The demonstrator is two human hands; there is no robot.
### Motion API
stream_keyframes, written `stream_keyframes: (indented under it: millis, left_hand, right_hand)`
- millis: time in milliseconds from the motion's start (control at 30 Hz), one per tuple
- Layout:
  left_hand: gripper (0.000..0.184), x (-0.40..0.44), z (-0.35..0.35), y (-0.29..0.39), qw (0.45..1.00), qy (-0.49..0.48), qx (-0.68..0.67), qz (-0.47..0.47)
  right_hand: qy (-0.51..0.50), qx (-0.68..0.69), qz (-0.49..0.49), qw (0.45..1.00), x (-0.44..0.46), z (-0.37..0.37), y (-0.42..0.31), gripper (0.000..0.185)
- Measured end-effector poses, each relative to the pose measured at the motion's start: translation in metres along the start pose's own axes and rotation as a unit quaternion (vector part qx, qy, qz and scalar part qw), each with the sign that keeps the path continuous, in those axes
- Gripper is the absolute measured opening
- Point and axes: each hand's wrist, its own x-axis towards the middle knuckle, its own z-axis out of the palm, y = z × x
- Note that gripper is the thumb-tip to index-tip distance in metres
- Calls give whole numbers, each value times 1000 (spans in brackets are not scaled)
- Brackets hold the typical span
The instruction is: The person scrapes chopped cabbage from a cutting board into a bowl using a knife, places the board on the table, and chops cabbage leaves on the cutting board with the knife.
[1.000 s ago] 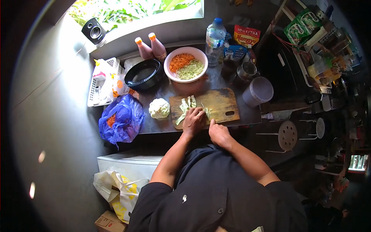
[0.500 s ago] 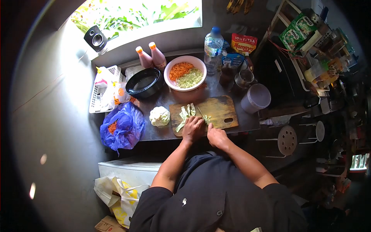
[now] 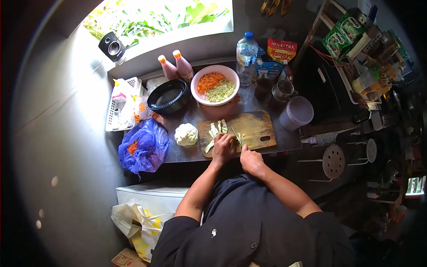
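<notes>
My right hand (image 3: 251, 159) is closed round the handle of a knife (image 3: 236, 134), its thin blade pointing away from me over the wooden cutting board (image 3: 255, 124). Left of the blade, my left hand (image 3: 223, 147) presses down with curled fingers on pale green cabbage leaves (image 3: 213, 131), partly hiding them. Shredded cabbage (image 3: 240, 137) lies just right of the blade. A rounded piece of cabbage (image 3: 186, 135) sits on the metal table left of the board. Beyond the board, a pink bowl (image 3: 215, 103) holds shredded carrot (image 3: 209, 82) and shredded cabbage (image 3: 221, 91).
A black bowl (image 3: 153, 104), two capped bottles (image 3: 183, 66) and a water bottle (image 3: 246, 58) stand at the back. A blue plastic bag (image 3: 153, 149) and white basket (image 3: 110, 113) are at left. A lidded tub (image 3: 296, 113) and metal cup (image 3: 283, 91) are at right.
The whole view has shifted slightly. Both hands stay at the board, and a little more shredded cabbage shows beside the blade.
</notes>
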Motion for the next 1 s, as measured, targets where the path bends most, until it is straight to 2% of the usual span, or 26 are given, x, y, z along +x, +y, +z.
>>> stream_keyframes:
  millis: [100,167,300,467,533,700,800,900,1000]
  left_hand:
    - [17,1,-1,1,999,19,12,37]
    - [14,1,0,0,1000,16,-8,5]
    - [15,-1,0,-3,1000,13,-7,8]
    - [18,1,-1,2,1000,5,0,-8]
    - [18,1,1,1,1000,8,6,-8]
    - [20,1,4,-2,998,43,-3,-41]
    - [18,-2,4,-3,999,37,-11,-32]
    - [14,-3,2,6,998,45,43,-25]
    - [13,-6,5,11,996,29,66,-42]
  right_hand:
    - [29,-8,-10,1000,6,13,5,30]
    - [32,-8,-20,999,7,10,11,30]
    - [8,-6,-14,1000,-2,0,5,28]
    - [34,-23,-21,999,4,14,8,26]
    - [0,-27,-14,1000,7,1,7,20]
    - [-41,-29,-3,999,-4,-1,2,21]
    - [-3,-36,-22,999,3,12,8,32]
    - [8,-43,-42,998,9,4,13,34]
    - [-33,-32,-27,999,-3,-8,10,31]
